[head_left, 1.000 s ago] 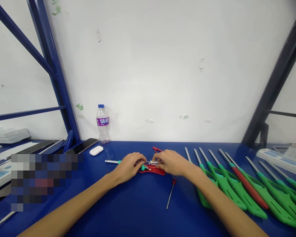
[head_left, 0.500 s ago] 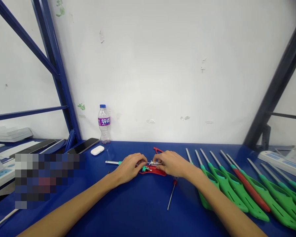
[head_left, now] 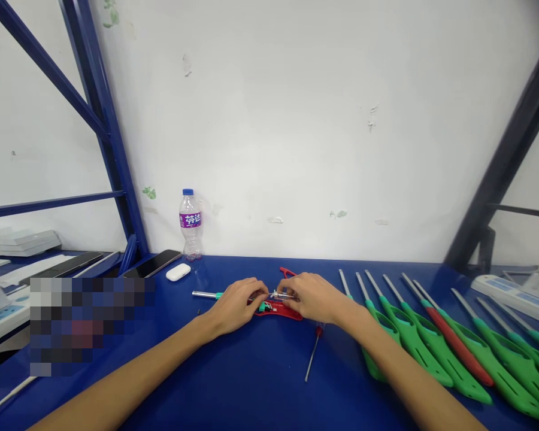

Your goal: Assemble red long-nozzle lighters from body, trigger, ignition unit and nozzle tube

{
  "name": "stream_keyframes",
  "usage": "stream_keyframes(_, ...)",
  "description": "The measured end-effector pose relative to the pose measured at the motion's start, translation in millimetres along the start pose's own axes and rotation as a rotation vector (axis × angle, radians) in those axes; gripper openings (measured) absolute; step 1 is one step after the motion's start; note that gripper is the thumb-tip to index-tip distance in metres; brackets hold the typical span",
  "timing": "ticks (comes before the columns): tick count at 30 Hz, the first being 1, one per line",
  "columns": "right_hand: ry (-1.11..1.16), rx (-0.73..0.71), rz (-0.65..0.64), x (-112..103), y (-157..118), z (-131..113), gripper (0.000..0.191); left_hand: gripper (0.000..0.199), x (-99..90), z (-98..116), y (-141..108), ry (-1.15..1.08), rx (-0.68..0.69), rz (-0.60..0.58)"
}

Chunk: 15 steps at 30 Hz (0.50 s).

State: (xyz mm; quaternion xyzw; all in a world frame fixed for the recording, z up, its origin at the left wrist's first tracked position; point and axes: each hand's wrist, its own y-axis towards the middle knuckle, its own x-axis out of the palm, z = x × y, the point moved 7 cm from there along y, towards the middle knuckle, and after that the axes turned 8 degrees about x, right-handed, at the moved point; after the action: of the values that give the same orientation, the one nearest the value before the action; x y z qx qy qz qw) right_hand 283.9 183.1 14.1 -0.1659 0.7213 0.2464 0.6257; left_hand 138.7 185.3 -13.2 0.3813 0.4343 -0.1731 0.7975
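An opened red lighter body (head_left: 278,309) with a green part inside lies on the blue table. My left hand (head_left: 242,302) is closed at its left end, fingertips pinching something too small to make out; a metal tube (head_left: 204,294) sticks out to the left of this hand. My right hand (head_left: 312,296) is closed on a small clear and metallic part (head_left: 284,295) just above the red body. Behind my right fingers a red shell piece (head_left: 287,272) shows. A screwdriver (head_left: 313,353) lies just below my right wrist, its handle partly hidden.
Several green lighters and a red one (head_left: 460,344) lie in a row at the right. A bottle (head_left: 191,230), a white case (head_left: 178,272) and a black phone (head_left: 155,264) stand or lie at the back left. Power strips (head_left: 516,299) are at both sides.
The view has shifted very slightly. Both hands stay nearly in place, with only a slight movement of the fingers and the small part.
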Motion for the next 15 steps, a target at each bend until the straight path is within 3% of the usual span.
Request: stream_keyframes(15,-0.043,-0.012,0.007,-1.7,-1.3,-4.9,0.024,0.014,0.5,-1.7,-1.0,0.027,-0.007,0.020)
